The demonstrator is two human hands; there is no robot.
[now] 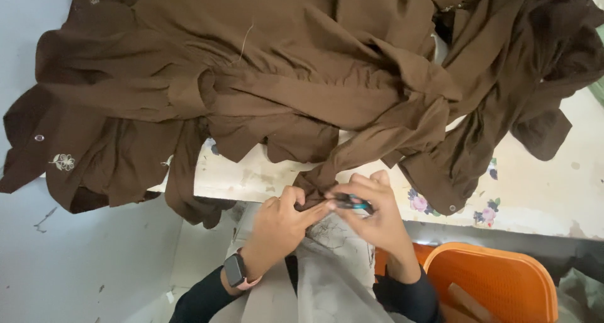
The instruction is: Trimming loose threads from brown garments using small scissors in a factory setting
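Hands at surface (541, 197) edge: our left hand (280, 225) pinches a crumpled brown cloth garment (264, 84); our right hand's (374, 219) grip closes on small teal-handled thread snips (352, 203).

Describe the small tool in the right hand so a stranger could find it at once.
Start at the big heap of brown cloth on the table, and follow its hanging strip down to the two hands. The right hand pinches small thread snips against the cloth; their teal and black handle is the only bright-coloured thing there.
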